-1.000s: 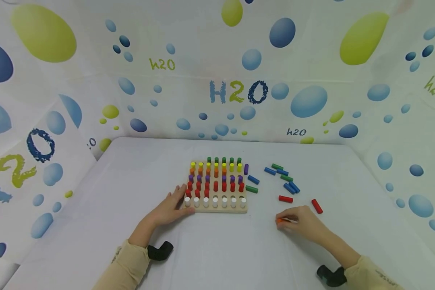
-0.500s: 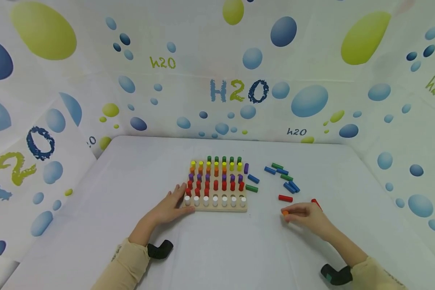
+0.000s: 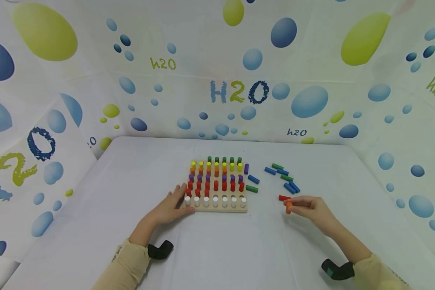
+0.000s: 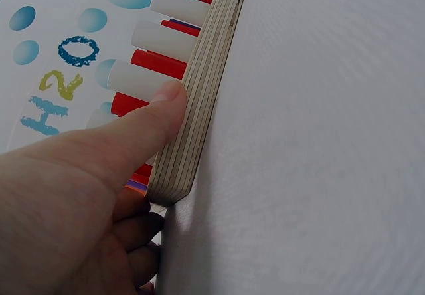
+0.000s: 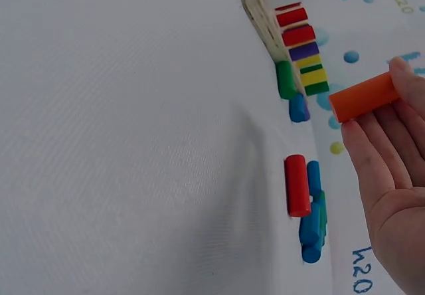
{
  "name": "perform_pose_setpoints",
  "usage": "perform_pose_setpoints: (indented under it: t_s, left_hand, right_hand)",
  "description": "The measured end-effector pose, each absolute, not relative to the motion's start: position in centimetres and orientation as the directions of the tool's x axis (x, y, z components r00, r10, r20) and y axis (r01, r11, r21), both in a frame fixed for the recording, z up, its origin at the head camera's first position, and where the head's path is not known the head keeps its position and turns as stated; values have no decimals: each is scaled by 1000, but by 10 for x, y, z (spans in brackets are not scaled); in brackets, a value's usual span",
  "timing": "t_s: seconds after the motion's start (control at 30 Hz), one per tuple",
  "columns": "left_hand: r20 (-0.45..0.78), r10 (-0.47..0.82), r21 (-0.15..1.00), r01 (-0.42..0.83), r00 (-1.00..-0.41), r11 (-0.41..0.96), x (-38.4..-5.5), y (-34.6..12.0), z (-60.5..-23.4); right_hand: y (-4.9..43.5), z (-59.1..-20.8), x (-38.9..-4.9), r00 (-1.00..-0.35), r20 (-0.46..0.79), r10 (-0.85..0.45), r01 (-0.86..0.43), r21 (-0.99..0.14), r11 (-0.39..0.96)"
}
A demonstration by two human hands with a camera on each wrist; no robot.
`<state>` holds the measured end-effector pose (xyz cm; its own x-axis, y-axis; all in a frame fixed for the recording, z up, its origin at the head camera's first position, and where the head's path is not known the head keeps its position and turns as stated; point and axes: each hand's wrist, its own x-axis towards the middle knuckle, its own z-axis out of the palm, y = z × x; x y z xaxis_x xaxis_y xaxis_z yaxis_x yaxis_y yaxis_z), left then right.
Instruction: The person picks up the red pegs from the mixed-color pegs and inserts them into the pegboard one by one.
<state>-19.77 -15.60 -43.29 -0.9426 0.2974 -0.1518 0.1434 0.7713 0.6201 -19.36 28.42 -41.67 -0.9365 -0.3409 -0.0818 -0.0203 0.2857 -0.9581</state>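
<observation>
A wooden pegboard (image 3: 221,210) carries rows of upright coloured pegs, with white ones along its near edge and a few holes showing among them. My left hand (image 3: 168,208) holds the board's near left corner. In the left wrist view its thumb (image 4: 169,102) lies against the plywood edge (image 4: 199,89), while the other fingers bend beside the corner. Right of the board, my right hand (image 3: 313,209) pinches an orange peg (image 3: 288,208) between thumb and fingertips. The right wrist view shows this orange peg (image 5: 362,98) sticking out past the fingers, above the table.
Beside the right hand lies a red peg (image 3: 283,197). Farther back are several loose blue pegs (image 3: 270,170) and green pegs (image 3: 286,177). Close to the board's right side lie a purple peg (image 3: 246,168), a blue peg (image 3: 253,179) and a green peg (image 3: 251,189).
My right hand has moved away and rightward, bringing the orange peg from near the tabletop to an upright pose. It now covers the second red peg. The left hand stays in place.
</observation>
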Motion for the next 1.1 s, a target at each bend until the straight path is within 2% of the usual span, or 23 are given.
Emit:
perform_pose_setpoints:
  t_s: [0.3,1.1]
  left_hand:
    - [-162,294,617,135,-942,775,-197,-155,-431]
    - [-157,293,622,136,-943,771,-195,-155,-430]
  right_hand:
    - [278,-418,-201,-943,-63,-328,-39,-955,295]
    - [251,-409,-217,-926,13,-377,-100,-972,212]
